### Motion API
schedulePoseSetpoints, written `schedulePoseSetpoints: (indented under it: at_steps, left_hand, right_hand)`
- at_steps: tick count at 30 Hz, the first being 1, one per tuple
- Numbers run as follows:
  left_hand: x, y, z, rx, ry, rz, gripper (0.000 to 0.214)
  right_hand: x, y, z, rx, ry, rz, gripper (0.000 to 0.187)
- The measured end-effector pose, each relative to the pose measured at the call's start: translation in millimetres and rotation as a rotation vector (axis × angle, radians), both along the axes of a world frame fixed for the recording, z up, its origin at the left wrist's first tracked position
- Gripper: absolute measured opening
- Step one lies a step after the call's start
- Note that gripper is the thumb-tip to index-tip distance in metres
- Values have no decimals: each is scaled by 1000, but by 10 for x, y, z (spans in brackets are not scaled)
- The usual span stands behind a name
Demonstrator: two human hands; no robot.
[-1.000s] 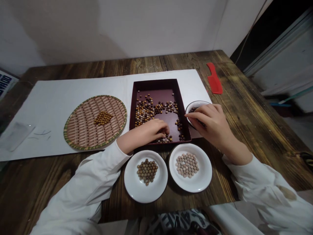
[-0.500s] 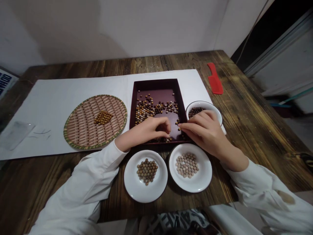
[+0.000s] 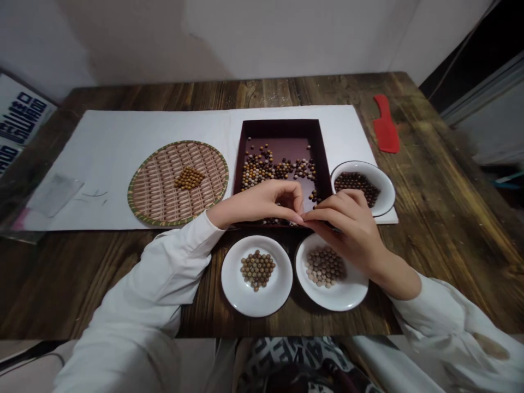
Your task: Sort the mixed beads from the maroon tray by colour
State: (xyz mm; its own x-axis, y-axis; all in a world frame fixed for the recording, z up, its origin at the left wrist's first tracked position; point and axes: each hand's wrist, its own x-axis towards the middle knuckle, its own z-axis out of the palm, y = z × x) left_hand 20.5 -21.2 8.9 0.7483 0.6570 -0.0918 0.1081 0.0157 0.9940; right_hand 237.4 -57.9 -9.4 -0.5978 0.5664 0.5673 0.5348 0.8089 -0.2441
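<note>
Over the front of a dark red box point(image 3: 282, 129), the fingertips of both hands meet. My left hand point(image 3: 272, 201) curls thumb and fingers together in a pinch. My right hand point(image 3: 347, 224) is also closed, its thumb and forefinger touching the left fingertips. What lies between them is too small to make out. Mixed beads point(image 3: 257, 169) in brown, yellow and pale tones lie loose in the box, partly hidden by my hands. Below are a white plate point(image 3: 230, 289) with brown beads point(image 3: 257, 269) and another plate point(image 3: 356, 292) with pale beads point(image 3: 325, 267).
Right of the box, a white bowl point(image 3: 387, 191) holds dark beads point(image 3: 357, 187). To the left, a round woven tray point(image 3: 153, 191) carries yellow-brown beads point(image 3: 189, 178). A red comb-like tool point(image 3: 386, 128) lies at the back right, a clear plastic bag point(image 3: 57, 194) at the far left.
My hands were apart over the box; now their fingertips touch. My right hand has moved back toward me, off the dark beads at the box's right side. The camera view has shifted.
</note>
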Motion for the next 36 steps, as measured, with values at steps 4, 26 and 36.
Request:
schedulePoseSetpoints:
  at_steps: [4,26,36]
  left_hand:
    - [-3,13,-16,28,15,-17,23]
    - [10,86,-61,64,-88,91,20]
    - [13,99,-70,57,-82,91,23]
  right_hand:
    - [1,-3,14,-39,4,-2,3]
    - [-176,-365,14,-328,-91,463,15]
    - [-162,-374,-18,-303,-119,486,17]
